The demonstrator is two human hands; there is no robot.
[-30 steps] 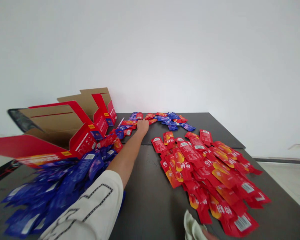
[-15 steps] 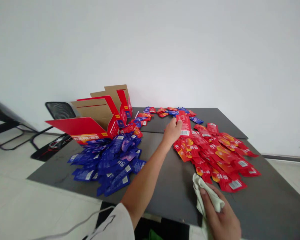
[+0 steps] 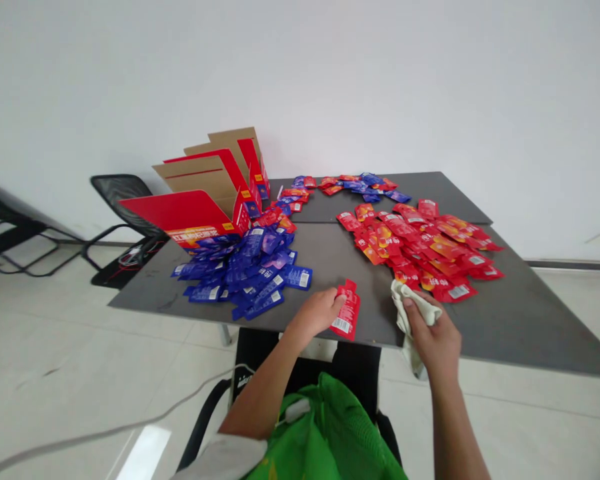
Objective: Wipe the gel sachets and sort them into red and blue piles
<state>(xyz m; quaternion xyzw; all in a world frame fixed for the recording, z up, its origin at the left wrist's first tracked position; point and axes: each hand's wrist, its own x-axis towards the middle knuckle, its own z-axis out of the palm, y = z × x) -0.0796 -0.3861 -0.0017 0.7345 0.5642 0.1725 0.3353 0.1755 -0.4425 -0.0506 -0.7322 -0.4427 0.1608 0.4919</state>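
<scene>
My left hand (image 3: pixel 320 312) pinches a red spouted pouch (image 3: pixel 347 311) by its left side, near the table's front edge. The pouch's barcode side faces up. My right hand (image 3: pixel 436 333) grips a crumpled white cloth (image 3: pixel 409 308), which hangs partly over the table edge. Just beyond the right hand spreads a pile of red and orange pouches (image 3: pixel 420 247). To the left of my left hand lies a heap of blue and purple pouches (image 3: pixel 250 270).
Open red cardboard boxes (image 3: pixel 193 217) stand in a row at the table's left. Mixed red and blue pouches (image 3: pixel 370 185) lie along the back of the dark table (image 3: pixel 325 250). Black chairs (image 3: pixel 125 203) stand at left. A cable (image 3: pixel 180 402) trails across the floor.
My left hand has drawn back from the red pile toward the table's front edge with the red pouch. The right hand still holds the cloth. The view has tilted downward.
</scene>
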